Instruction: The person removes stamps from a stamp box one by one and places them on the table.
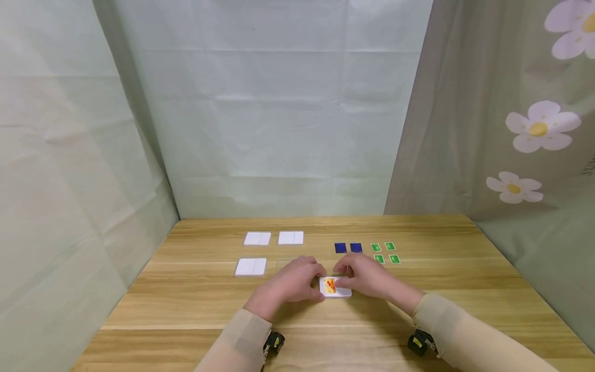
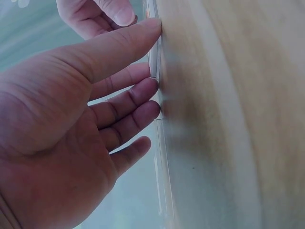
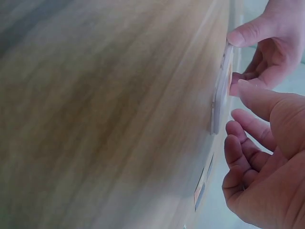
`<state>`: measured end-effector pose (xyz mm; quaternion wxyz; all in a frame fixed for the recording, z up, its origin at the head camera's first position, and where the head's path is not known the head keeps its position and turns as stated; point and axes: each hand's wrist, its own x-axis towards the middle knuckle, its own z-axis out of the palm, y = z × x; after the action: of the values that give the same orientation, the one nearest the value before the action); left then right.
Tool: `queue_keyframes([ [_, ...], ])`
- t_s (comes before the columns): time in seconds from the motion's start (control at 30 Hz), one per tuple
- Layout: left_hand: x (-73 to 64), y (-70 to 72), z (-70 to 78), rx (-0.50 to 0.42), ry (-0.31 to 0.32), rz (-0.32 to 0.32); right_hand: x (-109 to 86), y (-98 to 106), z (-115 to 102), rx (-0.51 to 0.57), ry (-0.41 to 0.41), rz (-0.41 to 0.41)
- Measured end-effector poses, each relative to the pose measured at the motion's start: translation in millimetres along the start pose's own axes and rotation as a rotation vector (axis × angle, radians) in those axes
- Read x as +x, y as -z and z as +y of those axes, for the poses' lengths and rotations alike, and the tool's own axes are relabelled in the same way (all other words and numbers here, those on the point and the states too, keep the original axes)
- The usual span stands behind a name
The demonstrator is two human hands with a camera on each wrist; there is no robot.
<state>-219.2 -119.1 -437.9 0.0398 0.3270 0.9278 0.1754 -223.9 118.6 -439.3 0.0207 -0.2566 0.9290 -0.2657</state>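
Observation:
A white rectangular card case [image 1: 343, 293] with a crease down its middle lies in front of me. A small orange-and-yellow picture card [image 1: 330, 285] sits on its left half. My left hand [image 1: 297, 281] holds the case at its left end, the thumb [image 2: 143, 32] on the near edge and fingers at the far side. Over the right half is my right hand [image 1: 367, 276], its thumb [image 3: 257, 98] close above the case or touching it; I cannot tell which. Its other fingers curl loosely beyond the far edge, with nothing visible between them.
Three white cases [image 1: 251, 267] lie at the left and back of the wooden table [image 1: 195, 305]. Behind my left hand shows a clear, flat outline [image 1: 282, 264]. Two dark blue cards [image 1: 341, 248] and several small green cards [image 1: 389, 246] lie back right. Curtains [image 1: 288, 129] enclose the table.

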Motion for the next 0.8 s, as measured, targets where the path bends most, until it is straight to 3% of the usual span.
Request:
queue_keyframes([
  [0.4,0.6,-0.3,1.3,0.011,-0.004,0.001,4.4,-7.2,-1.6,-0.04,0.038,0.001],
  [0.8,0.9,0.2,0.2,0.016,-0.013,-0.002,7.0,-9.8,-4.2,-0.047,-0.005,-0.018],
])
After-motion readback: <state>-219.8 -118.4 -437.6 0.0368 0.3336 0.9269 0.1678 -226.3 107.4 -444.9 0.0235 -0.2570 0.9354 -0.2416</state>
